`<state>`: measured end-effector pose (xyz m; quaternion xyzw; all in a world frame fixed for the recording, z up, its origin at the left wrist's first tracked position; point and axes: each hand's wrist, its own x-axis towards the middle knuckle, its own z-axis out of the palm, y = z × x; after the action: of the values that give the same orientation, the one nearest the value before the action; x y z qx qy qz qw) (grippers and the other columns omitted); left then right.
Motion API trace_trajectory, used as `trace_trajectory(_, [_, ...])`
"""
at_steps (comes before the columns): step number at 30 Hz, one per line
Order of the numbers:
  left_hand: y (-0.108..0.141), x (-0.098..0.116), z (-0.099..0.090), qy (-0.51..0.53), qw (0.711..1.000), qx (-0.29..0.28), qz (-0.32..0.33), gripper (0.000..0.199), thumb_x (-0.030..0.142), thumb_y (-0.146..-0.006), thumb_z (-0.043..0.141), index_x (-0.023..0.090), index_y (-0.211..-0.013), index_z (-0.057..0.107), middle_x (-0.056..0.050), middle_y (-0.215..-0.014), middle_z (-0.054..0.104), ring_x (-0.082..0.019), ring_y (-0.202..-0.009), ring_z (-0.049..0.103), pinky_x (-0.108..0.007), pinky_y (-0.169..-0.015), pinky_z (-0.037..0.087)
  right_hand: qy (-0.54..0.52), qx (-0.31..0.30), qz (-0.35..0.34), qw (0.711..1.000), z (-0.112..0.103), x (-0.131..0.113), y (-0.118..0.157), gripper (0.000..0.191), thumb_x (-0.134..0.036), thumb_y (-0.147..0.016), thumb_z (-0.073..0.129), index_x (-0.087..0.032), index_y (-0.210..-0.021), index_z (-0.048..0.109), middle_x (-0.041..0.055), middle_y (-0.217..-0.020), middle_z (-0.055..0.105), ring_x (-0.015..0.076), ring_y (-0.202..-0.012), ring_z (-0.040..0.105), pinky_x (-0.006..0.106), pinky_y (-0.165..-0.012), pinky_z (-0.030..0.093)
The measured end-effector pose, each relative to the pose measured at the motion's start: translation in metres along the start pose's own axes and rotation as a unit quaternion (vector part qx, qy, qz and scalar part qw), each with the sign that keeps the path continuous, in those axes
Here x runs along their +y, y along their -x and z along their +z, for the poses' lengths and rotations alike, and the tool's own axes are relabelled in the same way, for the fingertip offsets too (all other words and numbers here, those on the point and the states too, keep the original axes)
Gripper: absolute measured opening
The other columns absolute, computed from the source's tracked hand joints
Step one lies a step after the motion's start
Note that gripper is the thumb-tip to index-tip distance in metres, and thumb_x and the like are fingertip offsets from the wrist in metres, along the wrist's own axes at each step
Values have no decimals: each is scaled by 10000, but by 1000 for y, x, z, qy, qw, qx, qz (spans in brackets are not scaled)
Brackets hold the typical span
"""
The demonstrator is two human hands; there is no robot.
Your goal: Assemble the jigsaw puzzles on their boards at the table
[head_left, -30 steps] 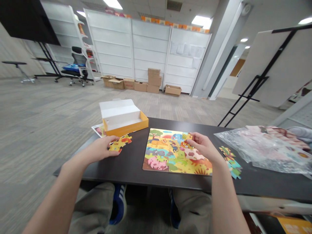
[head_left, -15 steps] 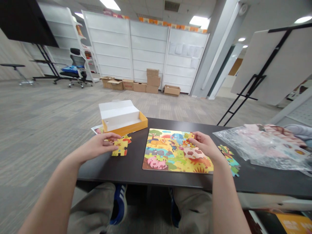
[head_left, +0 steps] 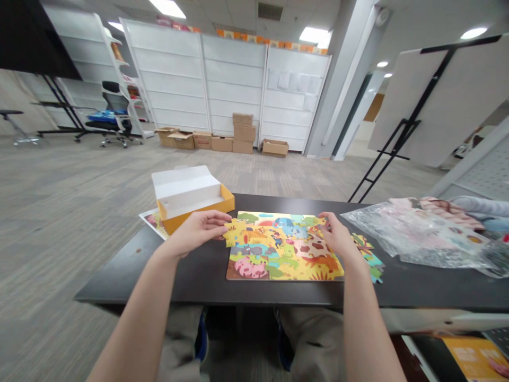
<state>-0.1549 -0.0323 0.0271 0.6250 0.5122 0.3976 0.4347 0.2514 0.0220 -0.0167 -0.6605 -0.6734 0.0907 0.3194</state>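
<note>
A colourful animal jigsaw puzzle lies on the dark table. My left hand is closed on a yellow puzzle piece, which overlaps the puzzle's left edge. At the upper right corner of the puzzle, my right hand pinches a small yellow-and-green puzzle piece; its fingers hide part of it. Beyond my left hand stands an open yellow box with a white inside. Loose puzzle pieces lie to the right, partly behind my right forearm.
A printed picture sheet sticks out beside the box. Clear plastic bags with cloth cover the right side of the dark table. Cardboard boxes stand along the far shelves, and a whiteboard stand is at the right.
My left hand has moved right, bringing the yellow puzzle piece from the bare table over to the puzzle's left edge. My right hand stays by the upper right corner. The view has shifted slightly.
</note>
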Motion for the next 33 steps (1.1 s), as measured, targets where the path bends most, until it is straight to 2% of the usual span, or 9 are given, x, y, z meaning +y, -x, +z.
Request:
trace_trajectory(2, [-10, 1, 12, 11, 1000, -16, 8, 526, 495, -679, 835, 164, -1071, 720, -93, -959, 771, -240, -921, 731, -375, -822, 629, 13, 1, 1, 1000, -1, 4, 1, 239, -251, -859, 490, -211, -1018, 663, 47, -795, 684, 198, -690, 624, 295, -671, 448])
trace_trajectory(4, [-19, 1, 25, 18, 999, -33, 18, 502, 476, -699, 825, 162, -1074, 710, -90, -957, 768, -234, -917, 733, -383, -840, 622, 27, 3, 15, 1000, -3, 10, 2, 212, -242, -863, 490, -210, -979, 664, 61, -831, 699, 208, -745, 639, 300, -702, 449])
trace_trajectory(8, [-32, 5, 45, 14, 997, -60, 36, 451, 455, -731, 804, 166, -1066, 711, -90, -961, 764, -238, -928, 734, -400, -875, 607, 74, 23, 69, 995, -10, 27, 2, 236, -259, -874, 502, -193, -1032, 664, 93, -915, 714, 230, -797, 650, 325, -739, 450])
trace_trajectory(13, [-39, 15, 59, 15, 998, -53, 43, 472, 457, -741, 788, 162, -1096, 685, -95, -971, 746, -252, -949, 727, -423, -861, 609, 76, 76, 102, 989, -17, 48, 0, 322, -323, -860, 525, -162, -1104, 663, 102, -913, 712, 251, -822, 653, 347, -770, 475])
trace_trajectory(16, [-41, 17, 65, 25, 997, -53, 54, 472, 443, -753, 778, 165, -1117, 665, -100, -1015, 734, -247, -967, 720, -411, -848, 611, 80, 82, 124, 986, -19, 54, -1, 344, -323, -849, 536, -151, -1119, 662, 115, -954, 719, 265, -876, 662, 362, -816, 484])
trace_trajectory(24, [-44, 14, 71, 5, 996, -66, 60, 406, 402, -775, 740, 159, -1091, 661, -97, -1035, 702, -222, -900, 714, -366, -766, 614, 103, 36, 168, 980, -18, 54, 4, 438, -384, -874, 571, -139, -1235, 606, 155, -1084, 712, 309, -1025, 668, 392, -905, 478])
trace_trajectory(27, [-42, 14, 69, 3, 996, -63, 60, 406, 390, -774, 737, 157, -1096, 653, -96, -1030, 696, -216, -893, 711, -350, -749, 610, 108, 45, 161, 980, -19, 54, 5, 473, -372, -869, 574, -118, -1268, 587, 168, -1105, 695, 319, -1082, 651, 403, -938, 471])
trace_trajectory(30, [-40, 13, 68, 0, 997, -59, 58, 410, 370, -766, 744, 166, -1106, 639, -84, -1010, 693, -201, -856, 708, -337, -730, 609, 120, 66, 173, 975, -23, 52, 7, 517, -389, -851, 600, -95, -1276, 589, 222, -1172, 651, 350, -1166, 610, 424, -948, 472])
trace_trajectory(33, [-39, 11, 72, 1, 996, -62, 59, 391, 336, -765, 738, 172, -1105, 636, -71, -980, 685, -187, -813, 703, -324, -701, 607, 102, 109, 165, 975, -27, 43, 6, 494, -379, -830, 617, -105, -1242, 612, 244, -1226, 622, 347, -1126, 624, 453, -947, 476])
